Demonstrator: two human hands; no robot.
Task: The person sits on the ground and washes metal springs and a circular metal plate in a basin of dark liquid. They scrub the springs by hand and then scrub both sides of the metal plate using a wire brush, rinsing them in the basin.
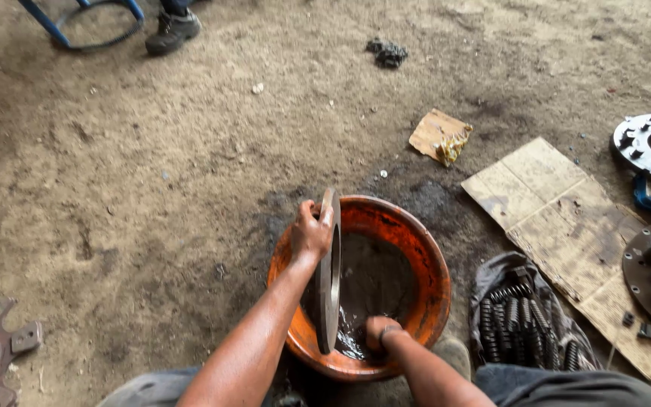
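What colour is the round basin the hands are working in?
The round plastic basin is orange, smeared with dark grime; the head view shows it.

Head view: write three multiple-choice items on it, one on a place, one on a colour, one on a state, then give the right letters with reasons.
1. Where do the coil springs lie?
A. on a dark cloth right of the basin
B. inside the basin
C. on the cardboard

2. What colour is the basin?
A. blue
B. orange
C. white

3. How does the left hand hold the metal ring?
A. flat on the ground
B. upright on edge in the basin
C. overhead

Answers: 1 A, the springs rest on the cloth beside the basin. 2 B, its rim is orange. 3 B, the ring stands on edge, gripped at its top, while the right hand dips into the dark liquid.
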